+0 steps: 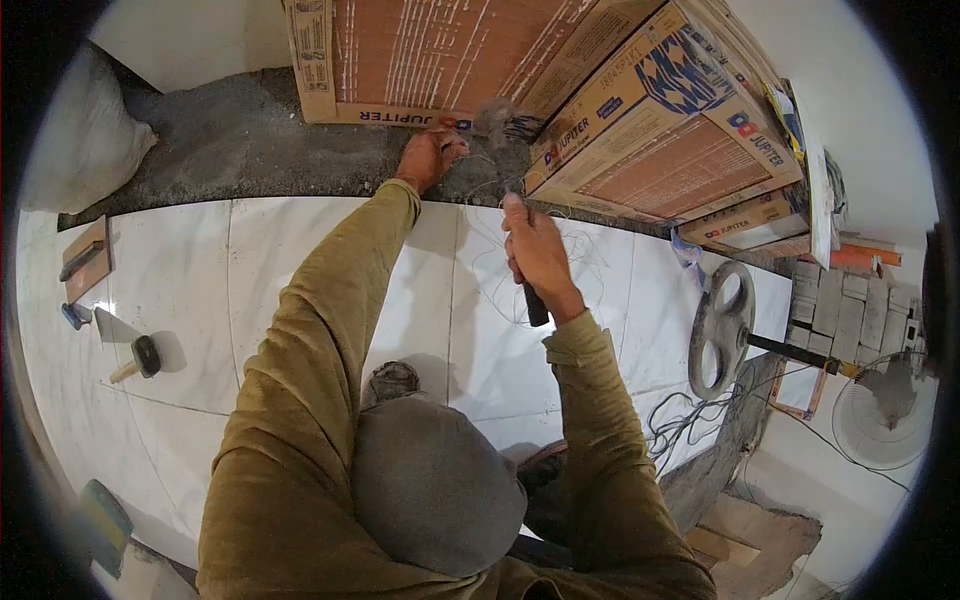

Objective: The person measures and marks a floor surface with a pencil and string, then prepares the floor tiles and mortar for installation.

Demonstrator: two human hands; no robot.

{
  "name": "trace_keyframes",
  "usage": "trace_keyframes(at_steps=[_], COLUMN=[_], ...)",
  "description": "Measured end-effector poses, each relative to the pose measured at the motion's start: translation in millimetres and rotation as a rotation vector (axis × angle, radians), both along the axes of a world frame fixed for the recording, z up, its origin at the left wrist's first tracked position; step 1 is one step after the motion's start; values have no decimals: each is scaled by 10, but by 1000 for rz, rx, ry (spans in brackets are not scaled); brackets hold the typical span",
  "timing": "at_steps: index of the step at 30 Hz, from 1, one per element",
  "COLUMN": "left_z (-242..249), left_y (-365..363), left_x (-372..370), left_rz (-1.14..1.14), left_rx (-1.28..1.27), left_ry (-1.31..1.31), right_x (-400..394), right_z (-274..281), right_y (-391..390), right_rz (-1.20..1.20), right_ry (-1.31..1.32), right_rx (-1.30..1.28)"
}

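a tool with a black handle is held in the right hand, its fingers closed round the grip and the thumb laid along the top. its far end is pointed away from the body, over the rough grey strip between the tiles and the boxes, but it is too blurred for its shape to be told. the left hand is narrowed, fingertips drawn together at the lower edge of the leaning brown box; whether something thin is pinched there cannot be told. loose thin string is spread over the white tiles around the right hand, and the blue-printed box is stood to the right.

for good work here, the tool is best guided by short, controlled movements from the wrist, with the left fingertips placed well out of its path. the string would be better gathered to one side, as it could be snagged by the handle or sleeve. care is also called for near the cardboard edges, which could easily be scuffed or knocked.
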State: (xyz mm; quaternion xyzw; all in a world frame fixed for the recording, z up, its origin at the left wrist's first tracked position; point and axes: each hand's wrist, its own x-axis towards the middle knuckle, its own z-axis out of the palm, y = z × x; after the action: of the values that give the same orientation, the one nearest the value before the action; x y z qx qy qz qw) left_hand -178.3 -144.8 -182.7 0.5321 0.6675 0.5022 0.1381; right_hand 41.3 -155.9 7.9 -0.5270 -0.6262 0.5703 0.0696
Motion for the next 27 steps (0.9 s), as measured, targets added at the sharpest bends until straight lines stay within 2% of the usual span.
trace_keyframes(at_steps=[3, 5, 6, 7, 9, 11, 12, 13, 15, 16, 18, 19, 21, 23, 27], left_z=[30, 16, 7, 18, 75, 23, -98, -21, -69, -73, -61, -62, -64, 93, -45], left_y=[31, 18, 16, 21, -9, -71, -39, 44, -97, -57, 37, 57, 35, -16, 27], left_x=[3, 7, 9, 23, 8, 130, 118, 17, 108, 76, 36, 24, 79, 48, 33], left_rz=[-18, -16, -17, -18, -31, -54, -9, 54, 0, 26, 30, -48, -130, 50, 62], left_rx=[-72, -92, -95, -95, -100, -99, -56, -1, -110, -84, -51, 2, 40, -87, 53], left_ry=[2, 31, 11, -9, -20, -38, 2, 47, 26, -17, -59, -321, -590, 26, 80], right_x=[-72, -113, -138, -135, -101, 43, 109, 105, 244, 226, 152, 133, 121, 78, 26], right_z=[515, 785, 840, 676, -37, -356, -363, -362, -371, -354, -337, -313, -339, -457, -41], right_y=[-60, -75, -106, -129, -121, -3, -19, 20, -86, -38, -38, -48, -20, 25, -28], right_rz=[21, -12, -53, -60, -157, 33, 20, 23, 16, 7, -17, -39, -27, 29, -65], right_ry=[75, 393, 513, 509, 485, -166, -167, -161, -92, 2, 29, 49, -45, -75, 43], right_rx=[82, 271, 235, 233, 328, -5, -5, 7, 9, 38, 41, 37, 36, -49, -121])
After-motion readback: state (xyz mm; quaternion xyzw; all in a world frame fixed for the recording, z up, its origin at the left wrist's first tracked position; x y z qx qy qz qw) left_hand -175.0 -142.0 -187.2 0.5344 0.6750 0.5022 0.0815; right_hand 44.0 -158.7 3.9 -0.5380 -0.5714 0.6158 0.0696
